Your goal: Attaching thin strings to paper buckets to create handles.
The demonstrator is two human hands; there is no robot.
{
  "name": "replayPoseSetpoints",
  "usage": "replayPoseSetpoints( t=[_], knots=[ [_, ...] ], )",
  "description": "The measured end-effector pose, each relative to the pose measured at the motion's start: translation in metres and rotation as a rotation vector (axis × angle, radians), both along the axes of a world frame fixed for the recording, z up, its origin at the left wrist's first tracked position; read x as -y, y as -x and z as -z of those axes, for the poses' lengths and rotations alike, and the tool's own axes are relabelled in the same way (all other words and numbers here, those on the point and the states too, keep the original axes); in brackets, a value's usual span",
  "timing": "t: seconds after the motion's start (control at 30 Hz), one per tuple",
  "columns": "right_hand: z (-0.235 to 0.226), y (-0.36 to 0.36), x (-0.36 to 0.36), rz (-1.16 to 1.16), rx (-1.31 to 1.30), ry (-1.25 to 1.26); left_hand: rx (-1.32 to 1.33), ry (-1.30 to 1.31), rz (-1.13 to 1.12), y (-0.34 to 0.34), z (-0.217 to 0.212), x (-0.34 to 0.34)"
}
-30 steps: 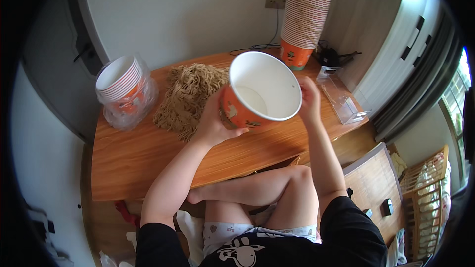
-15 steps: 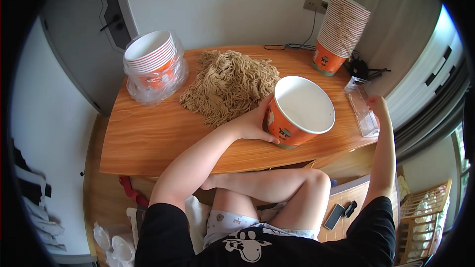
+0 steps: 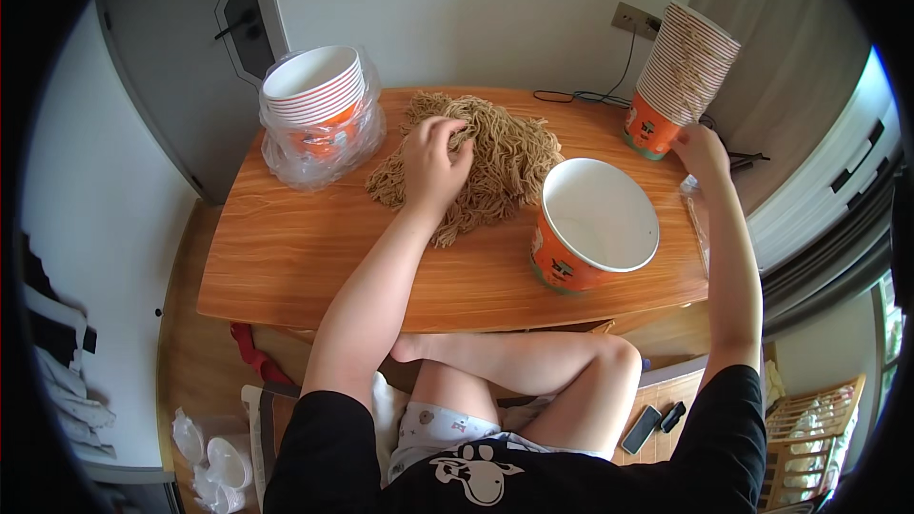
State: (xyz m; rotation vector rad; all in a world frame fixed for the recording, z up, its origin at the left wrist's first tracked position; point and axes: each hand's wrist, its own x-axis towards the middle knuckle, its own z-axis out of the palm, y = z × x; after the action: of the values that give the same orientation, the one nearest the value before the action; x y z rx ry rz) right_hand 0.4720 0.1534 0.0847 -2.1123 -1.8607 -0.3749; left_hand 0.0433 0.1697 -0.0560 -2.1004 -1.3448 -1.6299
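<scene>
My left hand [image 3: 436, 167] is over a heap of tan, yarn-like strands [image 3: 509, 157], its fingers bent and apart with the thumb spread. Whether any strand is between the fingers I cannot make out. My right hand [image 3: 705, 152] is beside the orange base of a tall, leaning stack of paper buckets [image 3: 676, 76]; its fingertips are near or against the lowest one and partly hidden. One large orange paper bucket with a white inside [image 3: 600, 219] stands upright by itself on the table, right of the heap, with neither hand on it.
A shorter stack of buckets in clear plastic wrap [image 3: 319, 114] stands at the back left of the wooden table [image 3: 305, 266]. A clear plastic box [image 3: 698, 205] lies under my right forearm. A black cable [image 3: 581, 95] runs to the wall socket. A phone [image 3: 643, 428] lies below the table.
My left hand has let go of the large bucket and moved left onto the strands. My right hand has gone from the clear box up to the tall stack. The view has shifted slightly.
</scene>
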Motion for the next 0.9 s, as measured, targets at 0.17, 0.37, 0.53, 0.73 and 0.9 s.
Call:
replayPoseSetpoints(
  t=[0.17, 0.37, 0.53, 0.73, 0.9],
  knots=[
    [-0.001, 0.124, -0.045, -0.562, -0.219, 0.249, -0.096, 0.188, -0.27, 0.026, 0.019, -0.011],
    [0.026, 0.205, -0.103, -0.75, -0.368, 0.558, -0.098, 0.292, -0.212, 0.018, 0.016, -0.011],
    [0.026, 0.235, -0.106, -0.57, -0.278, 0.582, -0.094, 0.246, -0.195, 0.02, 0.019, -0.01],
    [0.013, 0.225, -0.096, -0.642, 0.481, 0.148, -0.121, 0.259, -0.214, 0.019, 0.02, -0.008],
    [-0.027, 0.186, -0.096, -0.425, 0.96, -0.193, -0.122, 0.26, -0.219, 0.024, 0.022, -0.011]
  ],
)
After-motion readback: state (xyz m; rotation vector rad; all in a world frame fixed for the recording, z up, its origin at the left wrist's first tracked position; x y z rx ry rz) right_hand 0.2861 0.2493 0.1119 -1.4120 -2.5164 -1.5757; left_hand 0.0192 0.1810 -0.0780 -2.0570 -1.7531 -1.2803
